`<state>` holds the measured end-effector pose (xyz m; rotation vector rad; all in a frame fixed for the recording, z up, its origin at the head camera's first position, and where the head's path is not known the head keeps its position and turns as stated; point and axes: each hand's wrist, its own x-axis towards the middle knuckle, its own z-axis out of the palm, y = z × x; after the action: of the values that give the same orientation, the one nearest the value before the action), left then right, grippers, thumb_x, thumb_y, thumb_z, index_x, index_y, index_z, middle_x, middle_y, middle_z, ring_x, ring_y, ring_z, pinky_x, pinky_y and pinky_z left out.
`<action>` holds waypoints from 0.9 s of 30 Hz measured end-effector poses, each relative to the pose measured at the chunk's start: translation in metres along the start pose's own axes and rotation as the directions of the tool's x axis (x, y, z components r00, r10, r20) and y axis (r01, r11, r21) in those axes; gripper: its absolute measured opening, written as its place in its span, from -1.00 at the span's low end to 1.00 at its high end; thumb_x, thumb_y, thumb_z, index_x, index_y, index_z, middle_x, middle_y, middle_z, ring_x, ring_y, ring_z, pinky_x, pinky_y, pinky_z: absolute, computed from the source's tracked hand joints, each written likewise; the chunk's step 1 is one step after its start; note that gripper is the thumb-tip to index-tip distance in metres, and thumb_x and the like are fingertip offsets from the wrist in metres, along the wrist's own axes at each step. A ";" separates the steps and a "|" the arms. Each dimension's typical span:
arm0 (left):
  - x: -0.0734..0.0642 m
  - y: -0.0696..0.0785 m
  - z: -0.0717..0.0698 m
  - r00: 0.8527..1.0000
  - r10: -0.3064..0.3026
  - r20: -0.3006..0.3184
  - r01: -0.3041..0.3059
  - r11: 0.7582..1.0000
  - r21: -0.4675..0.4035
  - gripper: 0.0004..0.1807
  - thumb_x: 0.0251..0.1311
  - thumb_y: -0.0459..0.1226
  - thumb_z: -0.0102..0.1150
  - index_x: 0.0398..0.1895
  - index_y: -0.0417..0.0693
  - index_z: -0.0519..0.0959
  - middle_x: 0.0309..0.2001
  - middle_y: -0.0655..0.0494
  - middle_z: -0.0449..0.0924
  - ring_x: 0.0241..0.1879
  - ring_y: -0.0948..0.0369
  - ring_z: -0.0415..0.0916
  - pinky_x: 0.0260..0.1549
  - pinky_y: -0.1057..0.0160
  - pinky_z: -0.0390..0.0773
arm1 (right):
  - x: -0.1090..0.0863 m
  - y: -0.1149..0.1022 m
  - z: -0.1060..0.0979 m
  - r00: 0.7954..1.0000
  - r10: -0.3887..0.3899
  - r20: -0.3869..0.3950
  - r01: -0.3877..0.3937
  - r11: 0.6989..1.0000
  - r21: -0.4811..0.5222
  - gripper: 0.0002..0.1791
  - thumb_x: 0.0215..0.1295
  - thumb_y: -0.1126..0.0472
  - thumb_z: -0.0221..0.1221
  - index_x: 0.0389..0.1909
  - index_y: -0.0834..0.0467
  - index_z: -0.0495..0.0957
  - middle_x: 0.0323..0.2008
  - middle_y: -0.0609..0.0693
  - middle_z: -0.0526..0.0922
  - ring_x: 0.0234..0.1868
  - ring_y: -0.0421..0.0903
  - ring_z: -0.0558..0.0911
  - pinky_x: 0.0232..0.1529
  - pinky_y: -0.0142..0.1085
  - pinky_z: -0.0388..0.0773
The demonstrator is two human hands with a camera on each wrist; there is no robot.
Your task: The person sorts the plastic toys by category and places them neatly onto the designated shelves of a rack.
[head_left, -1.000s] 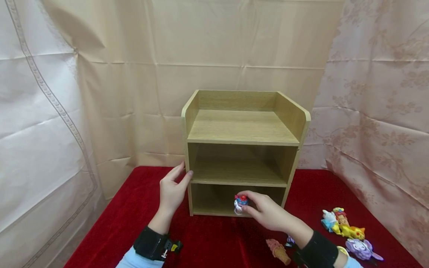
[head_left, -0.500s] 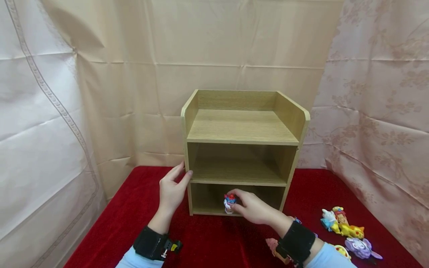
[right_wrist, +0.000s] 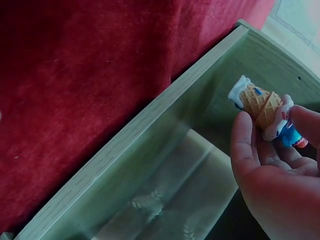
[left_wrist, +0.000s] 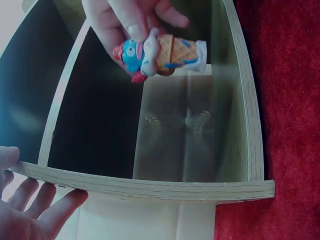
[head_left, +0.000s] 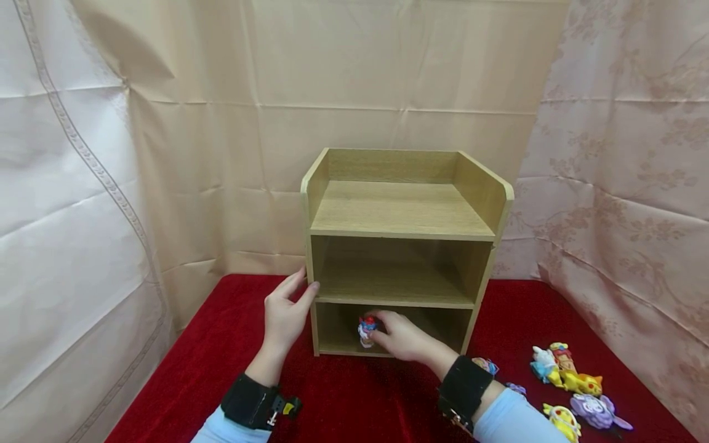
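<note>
In the lower compartment of a wooden shelf unit, my right hand pinches a small ice-cream-cone toy. The toy has a brown waffle cone, a white base and a blue top with red parts. In the right wrist view it lies between thumb and fingers, the cone sticking out of the hand. My left hand rests against the left side panel, its fairly straight fingers along the outside and the thumb at the front edge. Fingertips of that hand touch the panel in the left wrist view.
Several toys lie on the red cloth at the right: a yellow cat-like figure, a blue-and-white figure, a purple rabbit-like figure and another yellow figure. Curtains hang behind and at both sides.
My right hand has moved left and slightly farther into the lower compartment with the ice-cream-cone toy. The forearm now covers the pink cone on the cloth. My left hand stays at the panel.
</note>
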<state>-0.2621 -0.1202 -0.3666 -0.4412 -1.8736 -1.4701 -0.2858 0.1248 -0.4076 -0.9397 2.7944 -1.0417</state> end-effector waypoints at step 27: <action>0.000 0.000 0.001 1.000 0.014 -0.015 -0.014 1.000 -0.005 -0.55 0.22 -0.51 0.36 0.19 -0.40 0.57 0.13 -0.27 0.63 0.07 -0.07 0.64 0.00 0.10 0.63 | 0.037 -0.003 0.023 0.993 0.117 -0.009 -0.116 0.989 0.094 -0.49 0.50 0.16 0.14 0.41 0.19 0.42 0.10 0.15 0.64 0.14 0.09 0.60 0.19 0.05 0.49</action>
<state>-0.2626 -0.1189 -0.3670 -0.4435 -1.8523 -1.4650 -0.3096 0.0900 -0.4168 -0.7525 2.7468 -1.1547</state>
